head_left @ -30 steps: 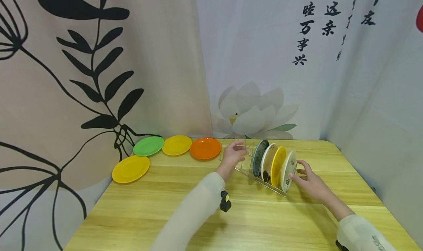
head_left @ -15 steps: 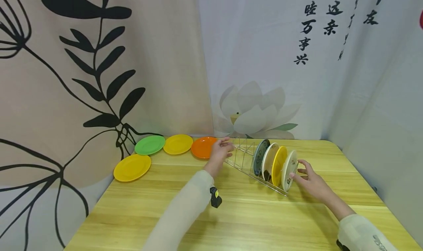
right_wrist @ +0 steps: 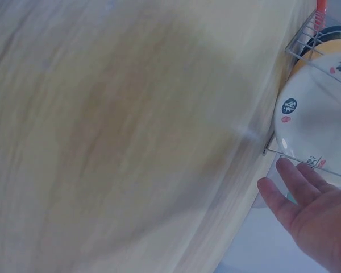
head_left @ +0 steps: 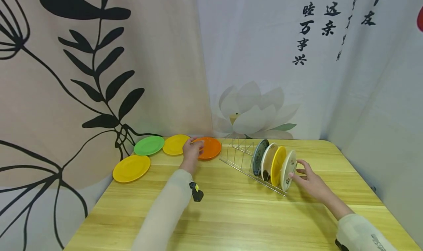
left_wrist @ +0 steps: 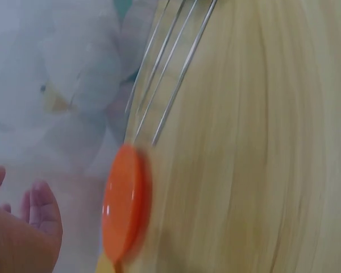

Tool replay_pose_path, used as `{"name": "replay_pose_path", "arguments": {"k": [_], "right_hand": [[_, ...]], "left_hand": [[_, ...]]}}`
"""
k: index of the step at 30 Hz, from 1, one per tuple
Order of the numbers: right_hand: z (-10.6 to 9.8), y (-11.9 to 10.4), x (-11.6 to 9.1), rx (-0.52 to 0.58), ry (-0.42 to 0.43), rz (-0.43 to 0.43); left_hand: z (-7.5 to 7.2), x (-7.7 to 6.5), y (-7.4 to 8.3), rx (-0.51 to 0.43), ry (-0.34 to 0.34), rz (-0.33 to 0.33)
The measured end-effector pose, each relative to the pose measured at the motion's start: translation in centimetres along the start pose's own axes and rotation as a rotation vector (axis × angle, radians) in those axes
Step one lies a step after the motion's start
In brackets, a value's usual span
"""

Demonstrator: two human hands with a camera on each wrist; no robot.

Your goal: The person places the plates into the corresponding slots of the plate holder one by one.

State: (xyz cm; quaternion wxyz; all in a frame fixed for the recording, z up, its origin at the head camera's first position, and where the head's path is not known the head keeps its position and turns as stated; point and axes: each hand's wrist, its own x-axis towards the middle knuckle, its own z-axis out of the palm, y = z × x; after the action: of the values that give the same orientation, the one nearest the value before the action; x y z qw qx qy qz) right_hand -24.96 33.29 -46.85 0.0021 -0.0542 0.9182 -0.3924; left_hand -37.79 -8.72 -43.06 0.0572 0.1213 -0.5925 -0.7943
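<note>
My left hand [head_left: 192, 155] hangs over the left edge of an orange plate [head_left: 210, 148] with its fingers loosely bent and holding nothing. In the left wrist view that hand [left_wrist: 23, 233] is above the orange plate [left_wrist: 122, 202]. A wire dish rack [head_left: 238, 157] holds a dark blue patterned plate [head_left: 260, 157], a pale tan plate [head_left: 268, 161], a yellow plate [head_left: 278, 166] and a white printed plate [head_left: 289, 170], all standing on edge. Beside the white plate my right hand [head_left: 310, 183] has relaxed fingers spread at its rim; contact is hard to tell. The right wrist view shows this hand [right_wrist: 312, 210] by the rack's end.
Farther left, a yellow plate [head_left: 175, 144] and a green plate [head_left: 148, 145] lie flat along the back edge. Another yellow plate [head_left: 131, 168] lies in front of the green one. The wooden table [head_left: 231, 214] meets printed curtains [head_left: 251, 53] behind.
My left hand has moved left, away from the rack's left part and across to the orange plate. The right hand has stayed beside the white plate.
</note>
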Motion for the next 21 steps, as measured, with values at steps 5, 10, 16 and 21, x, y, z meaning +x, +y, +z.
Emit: {"name": "replay_pose_path", "arguments": {"k": [5, 10, 16, 21], "right_hand": [[0.0, 0.0, -0.1, 0.006, -0.006, -0.001], [0.0, 0.1, 0.0, 0.009, -0.019, 0.012], [0.0, 0.2, 0.0, 0.011, -0.020, 0.014], [0.0, 0.4, 0.1, 0.012, -0.021, 0.015]], "left_hand": [[-3.4, 1.2, 0.4, -0.010, 0.125, 0.008], [-7.4, 1.8, 0.4, -0.016, 0.246, 0.028], [-11.7, 1.4, 1.5, 0.019, 0.372, 0.047], [-14.7, 1.0, 2.6, 0.011, 0.487, 0.055]]}}
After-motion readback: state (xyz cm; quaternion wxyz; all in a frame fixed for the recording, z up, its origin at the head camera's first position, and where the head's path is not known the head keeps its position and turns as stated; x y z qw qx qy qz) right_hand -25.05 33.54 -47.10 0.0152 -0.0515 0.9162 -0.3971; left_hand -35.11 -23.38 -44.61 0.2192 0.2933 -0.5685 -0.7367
